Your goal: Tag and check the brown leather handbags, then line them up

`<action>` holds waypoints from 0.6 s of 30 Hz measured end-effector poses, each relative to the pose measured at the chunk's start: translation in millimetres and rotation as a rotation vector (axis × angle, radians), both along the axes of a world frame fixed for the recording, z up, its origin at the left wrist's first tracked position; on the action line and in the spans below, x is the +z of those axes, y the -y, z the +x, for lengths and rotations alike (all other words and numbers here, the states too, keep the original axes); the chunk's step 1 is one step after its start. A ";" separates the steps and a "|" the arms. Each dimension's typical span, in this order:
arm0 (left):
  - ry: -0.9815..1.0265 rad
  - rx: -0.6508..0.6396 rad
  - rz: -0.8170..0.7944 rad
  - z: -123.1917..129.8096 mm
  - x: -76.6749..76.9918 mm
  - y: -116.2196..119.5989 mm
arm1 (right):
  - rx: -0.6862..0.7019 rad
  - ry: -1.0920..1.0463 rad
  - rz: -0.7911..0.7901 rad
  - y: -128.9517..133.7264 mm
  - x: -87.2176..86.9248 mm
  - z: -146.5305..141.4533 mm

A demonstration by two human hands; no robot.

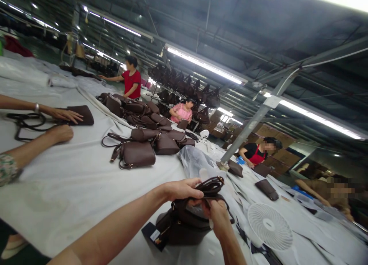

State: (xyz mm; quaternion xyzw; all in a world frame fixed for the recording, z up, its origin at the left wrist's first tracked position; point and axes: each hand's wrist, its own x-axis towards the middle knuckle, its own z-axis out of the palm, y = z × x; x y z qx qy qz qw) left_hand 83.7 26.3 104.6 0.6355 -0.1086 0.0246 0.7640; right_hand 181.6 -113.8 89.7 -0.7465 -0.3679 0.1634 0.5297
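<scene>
A dark brown handbag [191, 232] stands upright on the covered table right in front of me. My left hand [185, 189] is closed at its top, with the thumb pressed against the coiled shoulder strap [211, 185]. On the bag's right side, my right hand [217, 213] grips the upper edge near the opening; its fingertips are partly hidden. Something pale shows inside the opening. From the bag's left side hangs a black tag [153, 236] with a white label. Just behind the bag lies a clear plastic bag [198, 163].
Several brown handbags [139, 153] are heaped beyond my hands. At left, a co-worker's hand [67, 114] lies on a brown bag [83, 115]. A white fan [270, 226] stands close at right. A slanted metal post [247, 129] rises past the plastic. Other people work farther off.
</scene>
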 end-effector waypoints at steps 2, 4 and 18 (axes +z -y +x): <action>-0.026 -0.010 -0.006 -0.6 -0.8 1.0 | 0.059 -0.122 -0.021 3.1 1.3 3.6; -0.025 0.008 0.007 -0.1 -1.9 1.2 | 0.112 -0.094 -0.059 5.8 4.5 7.3; 0.004 0.207 0.006 16.0 -8.1 -3.3 | -0.128 0.193 -0.116 7.2 4.5 -13.1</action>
